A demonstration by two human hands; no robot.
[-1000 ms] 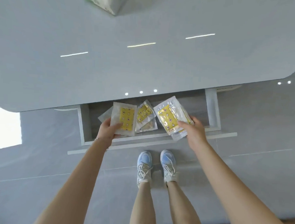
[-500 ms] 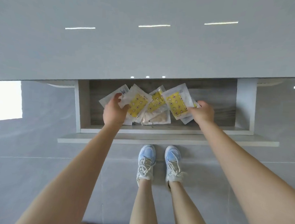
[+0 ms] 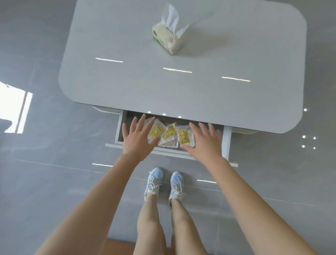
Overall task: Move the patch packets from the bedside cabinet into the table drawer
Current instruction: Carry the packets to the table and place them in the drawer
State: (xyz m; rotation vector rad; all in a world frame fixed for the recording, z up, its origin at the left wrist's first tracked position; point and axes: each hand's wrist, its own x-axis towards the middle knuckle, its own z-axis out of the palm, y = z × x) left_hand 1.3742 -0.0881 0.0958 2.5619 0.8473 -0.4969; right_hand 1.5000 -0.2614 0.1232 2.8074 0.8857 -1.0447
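Note:
Several clear patch packets with yellow inserts lie fanned out on the floor of the open table drawer. My left hand hovers above the drawer's left part, fingers straight and spread, holding nothing. My right hand hovers above the right part, also spread and empty. Each hand hides part of a packet at the edge of the pile. The drawer's front panel runs under both palms.
The grey table top with rounded corners stands over the drawer, and a tissue pack sits on it at the back. My legs and blue-white shoes stand on the grey tiled floor just before the drawer.
Both hands have let go of the packets, which now lie in the drawer, and have lifted with fingers spread. The view has risen and now takes in the whole table.

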